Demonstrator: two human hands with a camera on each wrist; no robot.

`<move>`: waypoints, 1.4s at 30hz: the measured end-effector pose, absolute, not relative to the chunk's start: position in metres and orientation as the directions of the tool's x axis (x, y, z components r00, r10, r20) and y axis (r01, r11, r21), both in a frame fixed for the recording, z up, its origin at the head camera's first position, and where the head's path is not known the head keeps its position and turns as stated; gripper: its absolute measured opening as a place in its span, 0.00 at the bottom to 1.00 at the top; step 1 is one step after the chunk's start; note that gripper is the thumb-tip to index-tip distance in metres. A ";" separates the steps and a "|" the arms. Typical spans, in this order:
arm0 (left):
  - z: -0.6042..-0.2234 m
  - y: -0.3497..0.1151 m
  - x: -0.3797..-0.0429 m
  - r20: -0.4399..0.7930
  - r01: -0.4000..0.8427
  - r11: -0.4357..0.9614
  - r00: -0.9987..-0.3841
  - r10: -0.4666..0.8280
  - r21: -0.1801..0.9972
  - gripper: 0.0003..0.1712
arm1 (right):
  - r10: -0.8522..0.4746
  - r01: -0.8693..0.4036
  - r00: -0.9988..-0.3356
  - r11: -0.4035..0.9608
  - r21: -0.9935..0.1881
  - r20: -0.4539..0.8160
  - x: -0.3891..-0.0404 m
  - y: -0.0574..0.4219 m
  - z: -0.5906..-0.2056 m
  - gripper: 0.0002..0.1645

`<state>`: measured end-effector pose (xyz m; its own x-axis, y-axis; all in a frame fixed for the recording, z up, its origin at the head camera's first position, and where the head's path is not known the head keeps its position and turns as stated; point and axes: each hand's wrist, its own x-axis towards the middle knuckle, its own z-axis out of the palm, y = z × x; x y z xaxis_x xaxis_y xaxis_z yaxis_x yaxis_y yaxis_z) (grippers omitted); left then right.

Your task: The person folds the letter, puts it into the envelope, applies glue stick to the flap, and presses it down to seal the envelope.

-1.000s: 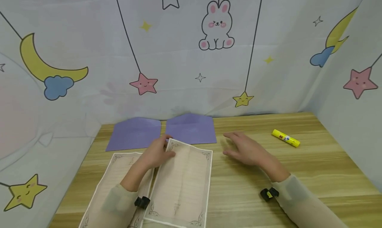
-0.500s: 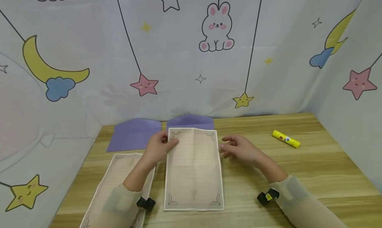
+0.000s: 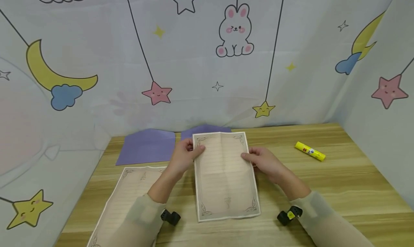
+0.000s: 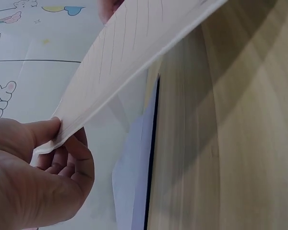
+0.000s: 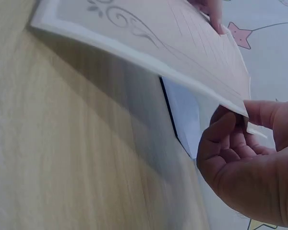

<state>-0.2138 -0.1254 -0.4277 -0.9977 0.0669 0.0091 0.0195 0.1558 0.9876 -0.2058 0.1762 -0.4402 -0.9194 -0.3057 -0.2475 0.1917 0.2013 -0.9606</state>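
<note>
A sheet of lined letter paper [image 3: 226, 178] with a scrolled border and fold creases is held up off the table, tilted. My left hand [image 3: 184, 157] pinches its left edge near the top, thumb on the front and fingers curled behind. On the opposite edge my right hand [image 3: 266, 164] pinches it the same way; in the right wrist view the right hand [image 5: 254, 158] has its thumb over the paper and fingers bent beneath. A second letter sheet [image 3: 129, 193] lies on the table at the left, partly covered by my left forearm.
Two purple envelopes lie at the back: the left envelope [image 3: 147, 146] shows well, while the right envelope [image 3: 207, 128] is mostly behind the held sheet. A yellow glue stick [image 3: 309, 151] lies on the wooden table [image 3: 339, 189] at the right. A printed curtain [image 3: 194, 53] hangs behind.
The letter sheet has been lifted and shifted right and up from beside the other sheet. My right hand, earlier apart from it, now grips its right edge.
</note>
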 end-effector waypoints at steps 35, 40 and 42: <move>-0.436 -0.124 -0.182 -0.018 0.016 0.135 -0.969 0.247 0.991 0.32 | -0.166 0.236 -0.953 0.127 -0.963 -0.255 -0.220 0.190 -0.430 0.23; -0.433 -0.122 -0.180 0.052 0.134 0.319 -0.966 0.254 0.938 0.30 | -0.181 0.222 -0.953 0.125 -0.967 -0.243 -0.220 0.188 -0.429 0.27; -0.431 -0.121 -0.178 0.082 0.175 0.392 -0.967 0.242 0.903 0.28 | -0.192 0.204 -0.956 0.115 -0.972 -0.223 -0.220 0.188 -0.429 0.33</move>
